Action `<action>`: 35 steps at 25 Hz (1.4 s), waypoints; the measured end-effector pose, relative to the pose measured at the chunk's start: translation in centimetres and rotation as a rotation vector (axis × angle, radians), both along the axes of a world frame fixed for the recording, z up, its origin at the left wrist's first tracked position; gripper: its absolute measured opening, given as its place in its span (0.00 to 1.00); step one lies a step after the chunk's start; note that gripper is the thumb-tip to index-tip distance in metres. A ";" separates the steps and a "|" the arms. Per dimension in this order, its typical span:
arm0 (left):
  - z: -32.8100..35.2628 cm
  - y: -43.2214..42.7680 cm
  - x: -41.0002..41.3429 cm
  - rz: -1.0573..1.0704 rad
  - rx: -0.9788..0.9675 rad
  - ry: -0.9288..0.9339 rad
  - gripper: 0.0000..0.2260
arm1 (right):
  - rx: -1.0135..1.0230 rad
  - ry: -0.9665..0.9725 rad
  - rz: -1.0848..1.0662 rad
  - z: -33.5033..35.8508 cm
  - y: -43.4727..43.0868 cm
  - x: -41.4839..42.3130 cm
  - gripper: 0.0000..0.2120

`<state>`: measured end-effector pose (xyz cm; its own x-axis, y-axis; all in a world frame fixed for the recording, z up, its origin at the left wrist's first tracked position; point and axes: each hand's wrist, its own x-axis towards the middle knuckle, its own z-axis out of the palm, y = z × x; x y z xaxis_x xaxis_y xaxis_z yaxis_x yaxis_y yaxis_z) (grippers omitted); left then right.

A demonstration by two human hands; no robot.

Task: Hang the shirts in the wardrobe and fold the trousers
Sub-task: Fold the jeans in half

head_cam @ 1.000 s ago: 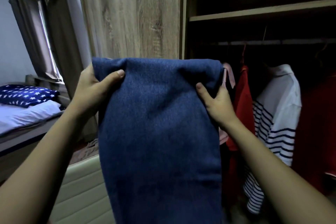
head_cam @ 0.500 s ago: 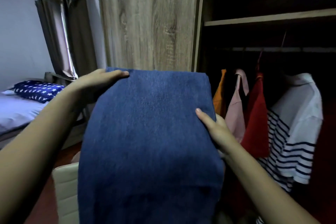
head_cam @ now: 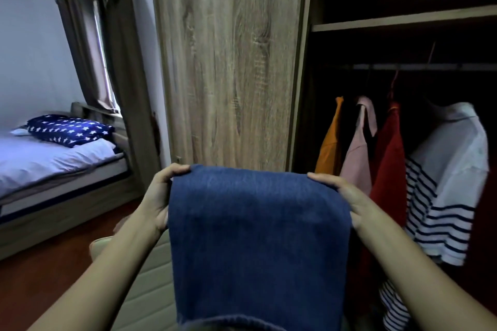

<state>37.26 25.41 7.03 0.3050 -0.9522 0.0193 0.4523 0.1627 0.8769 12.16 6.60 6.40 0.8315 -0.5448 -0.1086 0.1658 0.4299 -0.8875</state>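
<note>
Trousers [head_cam: 255, 236] of blue denim hang doubled over a top fold, held up in front of the wardrobe [head_cam: 228, 62] door, just left of the hung shirts [head_cam: 443, 169]. To fold them well, I would keep both corners level and the side edges matched. Then I would lower the cloth onto something flat before halving again, so the layers cannot slide. The left hand [head_cam: 158, 196] clasps the left corner and the right hand [head_cam: 347, 201] the right, fingers curled over the fold. Each grip is narrow, closed on denim. The lower end is cropped, so it is possibly folded already.
</note>
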 end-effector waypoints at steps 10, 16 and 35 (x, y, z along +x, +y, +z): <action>0.6 -0.1 1.1 0.092 0.011 -0.391 0.49 | -0.415 -0.017 -0.134 1.9 2.4 -3.8 0.62; 1.6 0.7 0.7 0.002 -0.206 -0.618 0.61 | -0.634 -0.152 -0.074 4.5 2.7 -6.7 0.63; 4.6 -1.0 -0.1 0.661 -0.273 -0.986 0.20 | -1.262 -0.022 -0.868 4.5 2.4 -2.6 0.20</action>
<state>37.12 24.41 11.58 0.4714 -0.5470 0.6918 -0.6284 0.3420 0.6987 9.51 9.03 10.91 0.2126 -0.5730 0.7915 -0.0225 -0.8127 -0.5823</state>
